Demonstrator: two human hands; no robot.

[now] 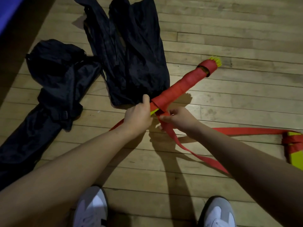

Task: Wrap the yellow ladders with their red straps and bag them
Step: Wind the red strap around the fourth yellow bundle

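Left hand (137,117) grips the ladder bundle (178,87) while right hand (178,120) pinches the strap (173,138); wrapping nearly complete, next likely securing its end.

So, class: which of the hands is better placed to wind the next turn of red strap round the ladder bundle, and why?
Right. The right hand already pinches the loose red strap beside the bundle's near end, with the slack trailing behind it. The left hand grips the ladder bundle itself, probably steadying it.
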